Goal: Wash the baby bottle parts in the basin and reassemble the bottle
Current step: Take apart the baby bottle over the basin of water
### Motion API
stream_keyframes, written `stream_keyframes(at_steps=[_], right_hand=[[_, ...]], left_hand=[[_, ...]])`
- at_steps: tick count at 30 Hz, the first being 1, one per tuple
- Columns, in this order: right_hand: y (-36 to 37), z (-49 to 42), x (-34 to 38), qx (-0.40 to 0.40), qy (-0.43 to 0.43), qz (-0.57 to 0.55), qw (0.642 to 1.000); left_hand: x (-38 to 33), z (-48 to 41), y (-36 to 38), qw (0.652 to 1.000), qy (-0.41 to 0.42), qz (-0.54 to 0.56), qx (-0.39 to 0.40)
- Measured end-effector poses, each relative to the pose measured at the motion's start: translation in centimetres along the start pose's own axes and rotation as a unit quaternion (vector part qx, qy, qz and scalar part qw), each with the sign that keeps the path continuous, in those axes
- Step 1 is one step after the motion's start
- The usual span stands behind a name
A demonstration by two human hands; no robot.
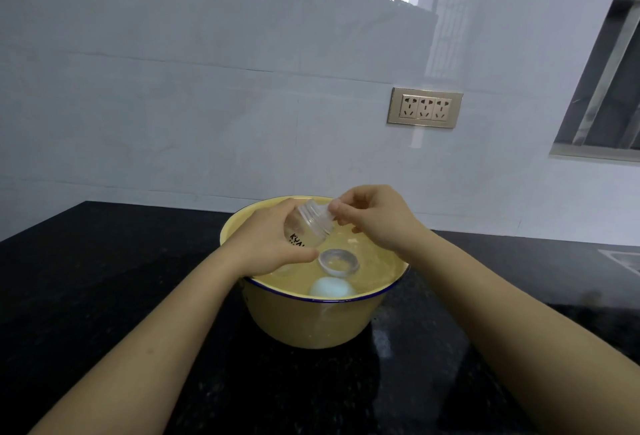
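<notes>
A yellow basin (311, 327) with a blue rim stands on the black counter, filled with water. My left hand (266, 247) holds a clear baby bottle (306, 225) tilted over the water, its threaded neck pointing up and to the right. My right hand (375, 218) has its fingertips at the bottle's mouth, pinching something small and clear that I cannot make out. A clear dome-shaped cap (338, 262) floats in the water below the bottle. A pale blue rounded part (330, 287) floats near the basin's front rim.
The black stone counter (104, 278) spreads to both sides of the basin and runs back to a white tiled wall. A triple wall socket (425, 107) sits above the basin at right. A window (606, 88) is at far right.
</notes>
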State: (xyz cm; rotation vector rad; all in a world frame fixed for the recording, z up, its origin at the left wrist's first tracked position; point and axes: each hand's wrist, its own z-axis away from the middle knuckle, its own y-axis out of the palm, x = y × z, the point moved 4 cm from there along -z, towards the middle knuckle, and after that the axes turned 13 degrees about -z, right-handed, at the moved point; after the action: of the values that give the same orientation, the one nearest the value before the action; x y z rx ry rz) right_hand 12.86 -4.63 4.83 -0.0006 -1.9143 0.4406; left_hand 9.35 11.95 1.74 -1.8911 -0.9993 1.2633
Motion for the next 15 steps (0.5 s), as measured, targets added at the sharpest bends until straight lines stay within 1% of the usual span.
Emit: stream_keyframes(at_steps=[2, 5, 8, 9, 11, 13, 15], right_hand=[[-0.1, 0.0, 0.0, -0.029, 0.013, -0.055, 0.998], [0.4, 0.0, -0.2, -0.073, 0.058, -0.137, 0.986], [-0.4, -0.6, -0.7, -0.171, 0.103, -0.230, 0.952], [-1.1, -0.9, -0.9, -0.190, 0.109, -0.232, 0.948], [-2.4, -1.0, -1.5, -0.185, 0.114, -0.154, 0.964], [-3.0, -0.9, -2.3, -0.162, 0.110, -0.057, 0.979], [-3.0, -0.7, -2.9, -0.125, 0.106, 0.021, 0.986]], left_hand=[[-0.4, 0.0, 0.0, 1.000, 0.004, 0.015, 0.004], [-0.5, -0.1, -0.1, 1.000, -0.003, 0.024, -0.006], [-0.1, 0.0, -0.4, 1.000, -0.009, 0.009, -0.019], [0.0, 0.1, -0.4, 1.000, -0.011, 0.009, -0.019], [0.0, 0.1, -0.4, 1.000, -0.016, 0.023, -0.013], [0.0, 0.0, -0.5, 0.999, -0.020, 0.044, -0.006], [0.1, -0.1, -0.6, 0.997, -0.022, 0.068, 0.002]])
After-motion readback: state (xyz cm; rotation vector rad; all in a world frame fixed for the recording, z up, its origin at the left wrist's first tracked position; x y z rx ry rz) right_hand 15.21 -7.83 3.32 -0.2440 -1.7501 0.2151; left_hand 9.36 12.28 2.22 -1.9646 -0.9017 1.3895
